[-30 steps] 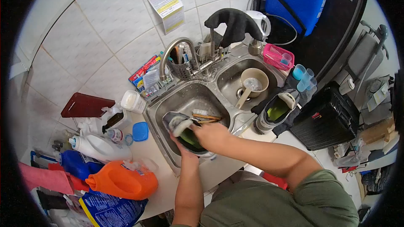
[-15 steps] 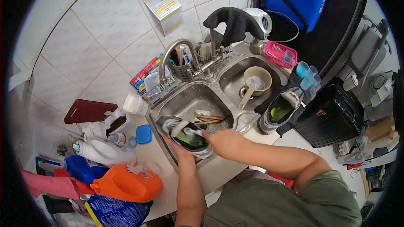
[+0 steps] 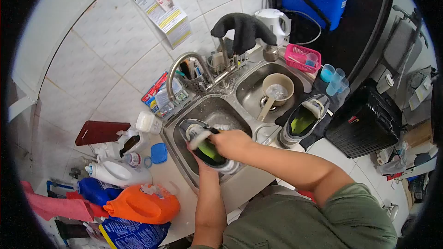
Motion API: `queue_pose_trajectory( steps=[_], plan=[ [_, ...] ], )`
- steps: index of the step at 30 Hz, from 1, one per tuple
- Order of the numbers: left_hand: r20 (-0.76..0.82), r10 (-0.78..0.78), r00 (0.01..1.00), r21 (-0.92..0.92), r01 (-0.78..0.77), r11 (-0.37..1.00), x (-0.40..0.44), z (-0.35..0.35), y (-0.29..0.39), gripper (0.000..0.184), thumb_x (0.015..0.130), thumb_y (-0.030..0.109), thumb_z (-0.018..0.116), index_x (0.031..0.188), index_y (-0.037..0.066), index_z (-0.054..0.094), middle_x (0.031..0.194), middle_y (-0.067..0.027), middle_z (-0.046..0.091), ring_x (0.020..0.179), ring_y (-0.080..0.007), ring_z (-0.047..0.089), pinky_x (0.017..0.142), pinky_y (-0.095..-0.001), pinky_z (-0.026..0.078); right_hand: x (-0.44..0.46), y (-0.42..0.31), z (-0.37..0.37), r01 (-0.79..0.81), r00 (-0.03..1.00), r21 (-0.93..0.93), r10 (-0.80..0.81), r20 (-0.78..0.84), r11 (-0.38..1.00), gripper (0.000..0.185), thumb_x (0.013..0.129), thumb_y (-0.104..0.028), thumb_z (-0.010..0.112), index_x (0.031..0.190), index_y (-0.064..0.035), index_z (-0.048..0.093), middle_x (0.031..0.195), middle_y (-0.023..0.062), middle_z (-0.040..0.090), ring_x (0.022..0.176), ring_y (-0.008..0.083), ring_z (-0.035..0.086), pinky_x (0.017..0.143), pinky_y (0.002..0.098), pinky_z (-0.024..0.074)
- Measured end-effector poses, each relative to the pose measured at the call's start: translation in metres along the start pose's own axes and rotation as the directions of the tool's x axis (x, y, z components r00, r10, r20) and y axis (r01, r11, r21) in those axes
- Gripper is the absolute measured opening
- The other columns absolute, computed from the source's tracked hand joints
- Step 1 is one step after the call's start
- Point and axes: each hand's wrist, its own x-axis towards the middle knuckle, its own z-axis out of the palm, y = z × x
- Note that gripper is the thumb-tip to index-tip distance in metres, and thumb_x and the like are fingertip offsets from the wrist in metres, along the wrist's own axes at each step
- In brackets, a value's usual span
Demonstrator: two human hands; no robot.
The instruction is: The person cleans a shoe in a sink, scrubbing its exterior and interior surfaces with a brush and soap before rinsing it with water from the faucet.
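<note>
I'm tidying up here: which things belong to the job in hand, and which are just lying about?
Seemingly in the job: held shoe, brush, probably other shoe.

Apparently just lying about: kettle, pink basket, cups, red board.

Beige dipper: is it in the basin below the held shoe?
No, the beige dipper sits in the neighbouring basin, not under the held shoe.

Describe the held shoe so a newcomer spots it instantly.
Start at the double steel sink and take its left basin. Over that basin's near edge is a grey-and-black shoe with a green inside, its toe pointing up-left in the picture. Its lookalike sits on dark cloth beside the right basin; this one is held up by the left grip.
</note>
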Motion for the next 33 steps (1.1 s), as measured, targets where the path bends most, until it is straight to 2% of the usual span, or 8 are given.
queue_pose_trajectory(
  steps=[5,8,13,14,17,21,29,33],
  plan=[
    [-0.059,-0.070,0.996,0.113,0.076,0.991,0.020,-0.045,0.037,0.060,0.089,0.062,0.054,0.123,0.014,0.063,0.120,-0.0104,0.067,0.112,-0.0294,0.062,0.101,-0.0479,0.048,-0.045,-0.020,-0.027,0.063,0.998,0.054,-0.062,-0.006,0.997,0.038,0.092,-0.017,0.052,0.129,-0.0103,0.057,0.082,0.0210,0.069,0.077,0.0373,0.070,0.068,0.0494,0.0552],
    [0.377,-0.101,0.921,-0.165,0.174,0.971,0.015,0.006,0.006,0.062,0.088,0.064,0.052,0.122,0.013,0.062,0.120,-0.0112,0.066,0.114,-0.0312,0.061,0.101,-0.0493,0.048,-0.059,-0.025,-0.046,0.044,0.998,-0.048,-0.046,-0.045,0.998,0.043,0.092,-0.016,0.052,0.134,-0.0079,0.056,0.080,0.0193,0.069,0.076,0.0336,0.071,0.068,0.0471,0.0563],
    [0.127,-0.013,0.992,-0.044,0.019,0.999,-0.017,0.051,0.009,0.067,0.088,0.068,0.052,0.125,0.012,0.061,0.120,-0.0108,0.066,0.114,-0.0344,0.060,0.103,-0.0508,0.046,-0.018,-0.004,-0.019,0.108,0.985,-0.117,-0.122,-0.120,0.987,0.046,0.088,-0.014,0.053,0.133,-0.0056,0.056,0.081,0.0183,0.070,0.078,0.0336,0.071,0.067,0.0461,0.0568],
    [0.195,0.065,0.979,0.120,-0.089,0.989,-0.024,0.064,0.017,0.044,0.097,0.045,0.053,0.124,0.010,0.058,0.116,-0.0099,0.065,0.103,-0.0281,0.064,0.093,-0.0437,0.052,-0.030,-0.008,-0.023,0.123,0.983,-0.078,-0.132,-0.131,0.989,0.047,0.088,-0.014,0.053,0.134,-0.0055,0.056,0.082,0.0184,0.071,0.078,0.0338,0.071,0.068,0.0461,0.0568],
    [-0.003,0.040,0.999,0.119,-0.039,0.992,-0.008,0.012,0.032,0.062,0.090,0.063,0.055,0.123,0.012,0.062,0.115,-0.0103,0.069,0.101,-0.0335,0.066,0.099,-0.0514,0.050,-0.083,-0.029,-0.070,0.038,0.987,-0.106,-0.021,0.161,0.994,0.046,0.089,-0.014,0.052,0.133,-0.0050,0.056,0.083,0.0181,0.071,0.077,0.0343,0.071,0.069,0.0462,0.0568],
    [0.030,-0.041,0.999,-0.093,0.044,0.995,-0.012,0.064,-0.004,0.059,0.091,0.061,0.052,0.122,0.012,0.063,0.114,-0.0103,0.069,0.104,-0.0322,0.065,0.099,-0.0472,0.049,-0.012,-0.010,-0.026,0.047,0.997,-0.124,-0.054,-0.055,0.991,0.047,0.091,-0.016,0.052,0.136,-0.0030,0.054,0.083,0.0174,0.071,0.076,0.0362,0.071,0.067,0.0481,0.0567],
    [0.213,0.101,0.972,0.182,-0.141,0.973,0.019,0.018,0.000,0.043,0.094,0.051,0.055,0.112,0.013,0.063,0.109,-0.0069,0.067,0.101,-0.0240,0.064,0.091,-0.0413,0.051,-0.048,-0.015,-0.054,-0.003,1.000,-0.012,0.003,0.004,1.000,0.047,0.090,-0.014,0.052,0.137,-0.0103,0.055,0.088,0.0206,0.071,0.078,0.0363,0.071,0.069,0.0489,0.0559],
    [-0.086,0.025,0.996,0.127,-0.014,0.992,-0.036,0.105,-0.008,0.044,0.096,0.049,0.049,0.116,0.013,0.064,0.111,-0.0078,0.067,0.105,-0.0252,0.064,0.093,-0.0410,0.051,0.003,0.003,-0.021,0.027,1.000,-0.059,-0.026,0.013,0.998,0.038,0.088,-0.013,0.053,0.126,-0.0056,0.059,0.089,0.0205,0.072,0.082,0.0368,0.072,0.071,0.0479,0.0574]
  ],
)
